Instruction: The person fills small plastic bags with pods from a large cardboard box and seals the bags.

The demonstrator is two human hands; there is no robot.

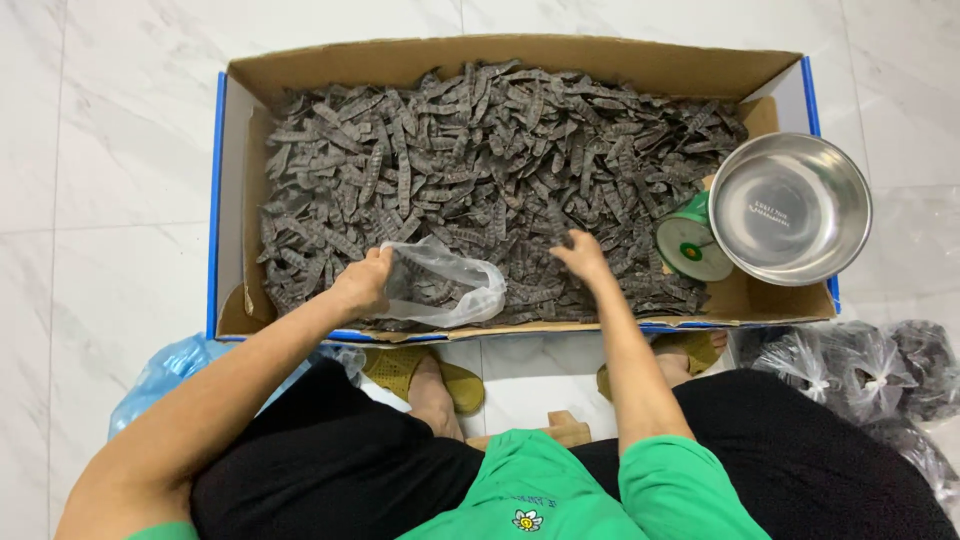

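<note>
Head view, left hand [362, 283] gripping plastic bag [445, 285], pods [480, 150]

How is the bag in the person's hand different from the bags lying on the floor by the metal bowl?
The clear bag in the left hand is open at the mouth and looks almost empty; the tied bags on the floor are knotted shut and stuffed with dark pods. The clear bag lies over the pods inside the cardboard box; the tied bags sit outside it. Both kinds are thin see-through plastic.
</note>
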